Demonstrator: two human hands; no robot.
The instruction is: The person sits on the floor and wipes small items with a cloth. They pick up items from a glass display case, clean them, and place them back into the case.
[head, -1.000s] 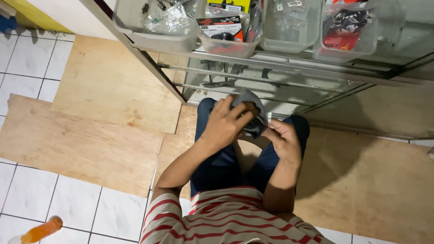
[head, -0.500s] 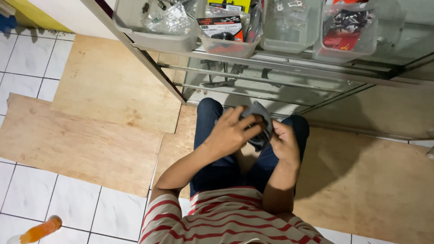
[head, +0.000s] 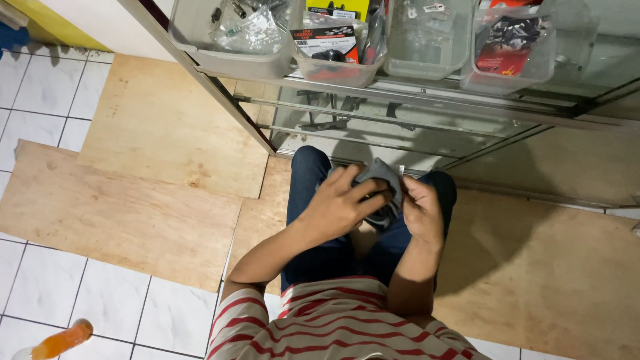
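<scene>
I look straight down at my own body in a red and white striped shirt and dark jeans. My left hand [head: 340,203] and my right hand [head: 423,213] meet in front of me. Both grip a small dark grey object [head: 381,175], soft-looking like a folded cloth or pouch. Left fingers wrap over its near side, and the right hand cups it from the right. Most of the object is hidden behind my fingers.
A glass display shelf [head: 427,100] runs across the top, carrying clear plastic bins [head: 227,57] of bagged small parts. Plywood sheets [head: 133,200] cover the white tiled floor [head: 40,87]. An orange bottle [head: 60,341] lies at the lower left.
My hands have shifted slightly on the grey object, the left fingers sliding over it. My body and the surroundings stay as they were.
</scene>
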